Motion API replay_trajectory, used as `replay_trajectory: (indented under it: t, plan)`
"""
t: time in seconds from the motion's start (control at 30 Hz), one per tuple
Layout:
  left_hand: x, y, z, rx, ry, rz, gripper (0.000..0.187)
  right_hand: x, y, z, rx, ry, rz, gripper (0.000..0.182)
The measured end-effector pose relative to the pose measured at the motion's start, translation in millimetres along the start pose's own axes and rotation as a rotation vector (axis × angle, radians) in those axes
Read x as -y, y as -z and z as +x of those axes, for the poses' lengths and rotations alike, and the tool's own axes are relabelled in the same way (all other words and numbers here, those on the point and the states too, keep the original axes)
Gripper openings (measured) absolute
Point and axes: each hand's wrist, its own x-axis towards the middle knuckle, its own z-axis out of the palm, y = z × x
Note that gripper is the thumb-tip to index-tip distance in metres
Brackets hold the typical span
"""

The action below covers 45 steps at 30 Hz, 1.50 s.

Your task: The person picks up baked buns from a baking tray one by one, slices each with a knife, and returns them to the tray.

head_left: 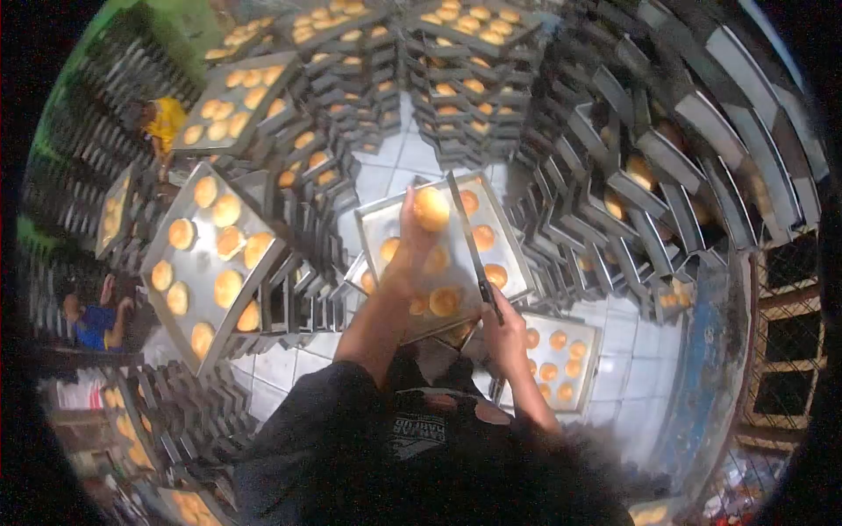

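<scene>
A round golden bun (pixel 431 209) rests in my left hand (pixel 412 232), which is raised over a metal tray (pixel 377 217) of baked buns. My right hand (pixel 502 331) grips the black handle of a long knife (pixel 467 235). The blade points away from me, apart from the bun and just to its right. Several buns lie on the tray below, among them one near its front edge (pixel 445 302). My left fingers are partly hidden behind the bun.
Tall stacks of trays (pixel 474 88) surround me, holding more buns. At the left stands a tray of buns (pixel 197 245); another tray (pixel 579 342) lies low at the right. Two people, in a yellow shirt (pixel 165 123) and a blue shirt (pixel 95 326), are at the far left.
</scene>
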Motion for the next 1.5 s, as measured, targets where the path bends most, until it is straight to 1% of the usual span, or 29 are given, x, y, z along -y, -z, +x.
replay_trajectory:
  t: [0.03,0.07,0.1,0.13,0.17,0.2,0.23,0.3,0.43,0.5,0.53,0.6,0.73,0.77,0.8,0.87,0.9,0.97,1.03,1.07,1.1,1.17,1.2,1.27,1.3,1.37,1.43,1.47,1.5]
  plan:
    - [-3,-12,-5,0.180,0.041,-0.074,0.049,-5,2,-3,-0.035,0.203,-0.132,0.044]
    - [-6,-48,-21,-0.114,0.001,0.000,0.045,20,6,-10,0.025,-0.116,0.117,0.042]
    - [-8,-63,-27,-0.101,-0.017,0.013,0.045,23,9,-13,0.032,-0.094,0.128,0.042]
    - [-9,-78,-32,-0.229,-0.047,-0.029,0.042,28,11,-16,0.054,-0.120,0.090,0.043]
    - [-10,-93,-36,-0.357,-0.075,-0.075,0.041,33,17,-21,0.088,-0.080,0.026,0.044]
    - [-9,-102,-40,-0.380,-0.107,-0.044,0.039,40,22,-25,0.120,-0.039,-0.037,0.044]
    - [-9,-107,-45,-0.371,-0.118,-0.040,0.039,27,24,-29,0.122,-0.026,-0.034,0.044]
    - [-9,-117,-51,-0.329,-0.120,-0.042,0.038,4,25,-31,0.087,0.193,-0.089,0.045]
    - [-5,-132,-63,-0.326,-0.108,-0.019,0.036,6,31,-47,0.019,0.268,-0.156,0.045]
    - [0,-135,-70,-0.276,-0.066,0.034,0.034,14,35,-55,-0.024,0.329,-0.176,0.044]
    - [3,-134,-73,-0.271,-0.065,0.037,0.034,20,38,-55,-0.029,0.332,-0.174,0.044]
    - [14,-127,-81,-0.111,0.050,0.214,0.038,37,45,-49,0.031,0.243,-0.094,0.043]
    - [28,-152,-95,-0.212,0.050,0.190,0.039,76,46,-36,0.048,0.122,-0.116,0.044]
    - [21,-152,-92,-0.206,0.041,0.168,0.036,73,46,-42,0.044,0.119,-0.116,0.044]
    - [14,-150,-88,-0.198,0.028,0.145,0.033,66,46,-51,0.025,0.200,-0.152,0.043]
    - [0,-136,-80,-0.187,0.012,0.182,0.035,44,45,-61,0.010,0.288,-0.194,0.043]
    - [-4,-132,-78,-0.184,-0.002,0.222,0.037,23,41,-62,-0.001,0.284,-0.199,0.042]
    - [6,-144,-90,-0.197,0.033,0.253,0.039,18,37,-60,-0.016,0.265,-0.202,0.042]
    - [23,-160,-106,-0.174,0.160,0.317,0.037,51,38,-43,0.041,0.113,-0.151,0.041]
    - [33,-146,-101,-0.132,0.176,0.304,0.038,66,38,-35,0.033,0.087,-0.056,0.041]
    - [34,-147,-101,-0.131,0.183,0.303,0.038,66,39,-33,0.028,0.083,-0.057,0.041]
    - [29,-151,-95,-0.200,0.086,0.280,0.037,62,41,-27,0.074,0.053,-0.049,0.041]
    - [20,-139,-87,-0.167,0.100,0.237,0.036,47,39,-31,0.075,0.054,-0.051,0.041]
    - [-2,-129,-82,-0.164,0.081,0.247,0.035,11,36,-50,0.018,0.236,-0.143,0.042]
    - [-8,-131,-83,-0.162,0.061,0.260,0.033,14,38,-54,0.026,0.240,-0.145,0.042]
    - [-3,-135,-93,-0.180,0.063,0.287,0.032,21,41,-57,0.085,0.114,-0.079,0.042]
    - [19,-138,-103,-0.105,0.200,0.355,0.031,33,39,-50,0.099,0.019,-0.029,0.040]
    - [32,-140,-105,-0.113,0.154,0.425,0.032,25,35,-36,0.064,0.159,-0.066,0.038]
    - [37,-140,-105,-0.113,0.164,0.428,0.032,35,35,-30,0.068,0.167,-0.019,0.035]
